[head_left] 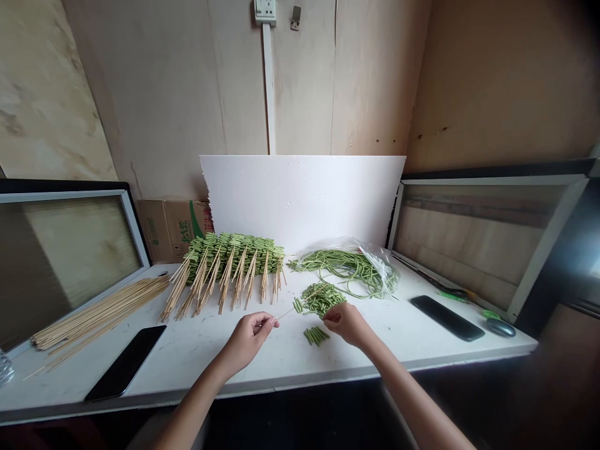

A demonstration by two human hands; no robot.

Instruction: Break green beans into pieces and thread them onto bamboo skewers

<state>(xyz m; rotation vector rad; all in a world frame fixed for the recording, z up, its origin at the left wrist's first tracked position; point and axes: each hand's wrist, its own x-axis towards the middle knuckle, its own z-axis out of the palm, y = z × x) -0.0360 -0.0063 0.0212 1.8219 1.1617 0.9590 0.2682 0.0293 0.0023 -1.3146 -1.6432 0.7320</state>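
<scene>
My left hand (248, 340) pinches a thin wooden skewer (285, 313) above the front of the table. The skewer slants up to the right, and a few short green bean pieces (298, 305) sit at its far end. Beside the heap of cut long beans (321, 297), my right hand (347, 322) has its fingers pressed together; what they hold, if anything, is hidden. A small row of cut bean pieces (316, 335) lies between the hands, nearer the table edge.
Finished bean skewers (234, 256) are stacked at the back left, beside bare skewers (103, 309). Whole long beans (347, 265) lie in a plastic bag behind the heap. Dark phones lie left (126, 362) and right (447, 317), with a mouse (500, 327) at far right.
</scene>
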